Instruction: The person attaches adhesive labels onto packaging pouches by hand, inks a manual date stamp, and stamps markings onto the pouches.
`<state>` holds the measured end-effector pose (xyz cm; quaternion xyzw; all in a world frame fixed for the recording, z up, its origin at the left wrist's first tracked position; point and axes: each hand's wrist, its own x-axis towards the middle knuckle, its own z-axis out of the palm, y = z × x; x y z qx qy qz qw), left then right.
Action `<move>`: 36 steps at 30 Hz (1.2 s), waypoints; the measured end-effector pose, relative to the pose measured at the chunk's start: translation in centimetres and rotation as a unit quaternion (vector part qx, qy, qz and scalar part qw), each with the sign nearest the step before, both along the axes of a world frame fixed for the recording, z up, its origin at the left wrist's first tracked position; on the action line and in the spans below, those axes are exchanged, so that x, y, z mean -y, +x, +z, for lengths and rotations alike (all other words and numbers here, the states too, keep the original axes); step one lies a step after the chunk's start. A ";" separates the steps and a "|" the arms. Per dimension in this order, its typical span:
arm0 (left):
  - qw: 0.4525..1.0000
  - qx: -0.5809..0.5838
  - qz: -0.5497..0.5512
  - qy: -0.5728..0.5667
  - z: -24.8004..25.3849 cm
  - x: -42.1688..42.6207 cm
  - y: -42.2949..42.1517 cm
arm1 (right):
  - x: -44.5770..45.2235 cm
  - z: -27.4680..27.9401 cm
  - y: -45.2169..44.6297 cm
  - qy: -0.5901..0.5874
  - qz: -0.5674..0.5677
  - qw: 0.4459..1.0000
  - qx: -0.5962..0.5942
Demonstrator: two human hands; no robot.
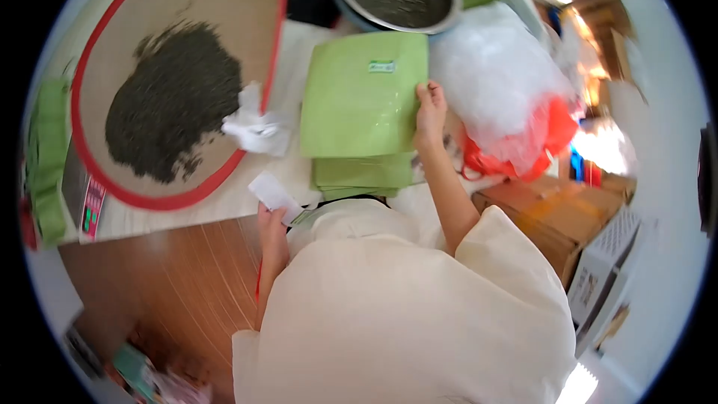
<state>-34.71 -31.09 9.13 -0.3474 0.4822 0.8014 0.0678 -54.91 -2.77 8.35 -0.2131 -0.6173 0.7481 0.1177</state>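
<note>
My right hand grips the right edge of a light green bag, fingers closed on it. A small green-and-white label sits near the bag's upper right. Beneath it, more green bags lie stacked at the table's front. My left hand is closed on a white paper strip, lower left of the bag. By that hand, a small green-and-white patch shows against my clothing. Crumpled white tissue rests farther up, against the rim of a large round tray.
Dark loose leaves are heaped in the red-rimmed tray. A metal bowl with similar leaves stands behind the bag. Clear plastic bags and a red plastic bag bulge at right. A cardboard box stands below them. A scale display glows at left.
</note>
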 end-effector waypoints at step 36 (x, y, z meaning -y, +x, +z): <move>0.973 -0.099 -0.206 -0.035 6.2 -4.5 -11.0 | -19.3 3.6 1.2 0.467 -0.405 0.780 0.093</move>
